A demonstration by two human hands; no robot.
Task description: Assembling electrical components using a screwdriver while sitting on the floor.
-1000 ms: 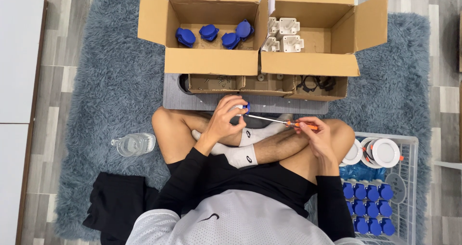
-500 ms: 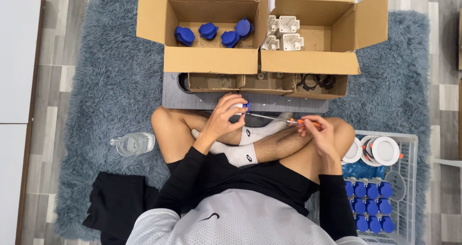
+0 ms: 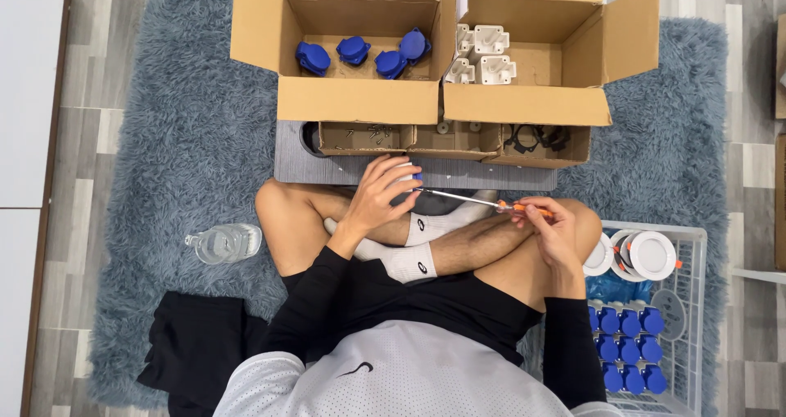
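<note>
Right hand (image 3: 550, 225) closed around orange handle of screwdriver (image 3: 483, 201), just above right knee; shaft runs left, tip meeting the part in the other hand. Left hand (image 3: 378, 198) curled around small white-and-blue part (image 3: 409, 181), mostly hidden by fingers, probably a socket body. Part sits over crossed shins, near the front edge of grey board (image 3: 344, 170). Beyond: cardboard box (image 3: 360, 98) with blue caps (image 3: 354, 50). Wire basket (image 3: 692, 245) at rug's right edge.
</note>
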